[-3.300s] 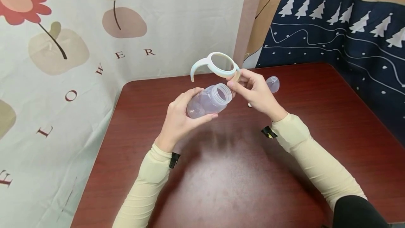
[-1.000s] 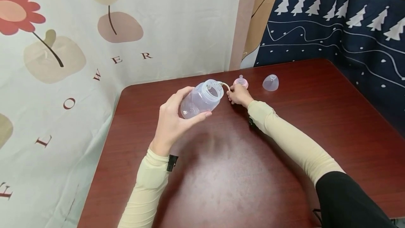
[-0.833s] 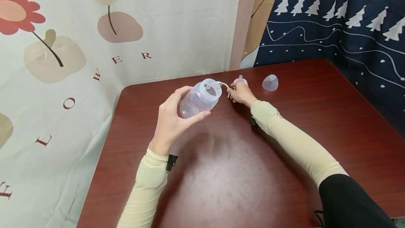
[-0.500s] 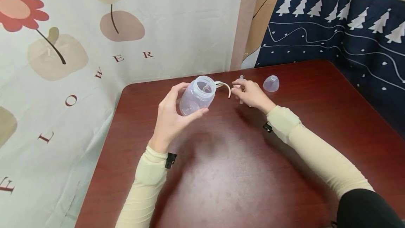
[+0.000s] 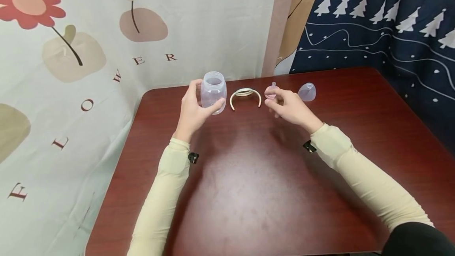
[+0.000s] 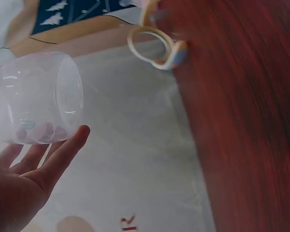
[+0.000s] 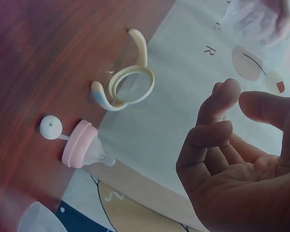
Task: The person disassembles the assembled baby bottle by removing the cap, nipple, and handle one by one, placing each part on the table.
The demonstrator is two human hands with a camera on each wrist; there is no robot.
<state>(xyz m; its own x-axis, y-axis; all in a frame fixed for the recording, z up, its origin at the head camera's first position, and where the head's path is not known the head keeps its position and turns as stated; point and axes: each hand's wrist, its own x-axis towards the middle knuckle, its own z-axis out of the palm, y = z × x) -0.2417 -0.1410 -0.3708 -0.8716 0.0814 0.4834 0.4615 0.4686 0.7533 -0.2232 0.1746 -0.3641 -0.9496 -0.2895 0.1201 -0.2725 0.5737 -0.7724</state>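
Note:
My left hand (image 5: 192, 110) grips a clear baby bottle (image 5: 213, 97) upright above the table, its threaded mouth uncovered. In the left wrist view the fingers lie along one side of the bottle (image 6: 31, 101). A cream two-handled ring (image 5: 244, 94) rests at the table's back, between the hands. My right hand (image 5: 289, 108) hovers with loosely curled fingers and nothing between thumb and forefinger. Behind it, partly covered in the head view, stands a pink-collared bottle nipple (image 7: 80, 143); a white straw weight (image 7: 50, 127) lies beside it.
A clear domed cap (image 5: 307, 92) stands right of the nipple on the dark red table (image 5: 241, 192). A flower-print cloth (image 5: 213, 23) hangs behind the table, and a navy tree-print cloth (image 5: 355, 42) hangs at the right.
The ring went from my right hand to the table; that hand let go and drew back rightward. My left hand turned the bottle from tilted to upright, moving it slightly left and up.

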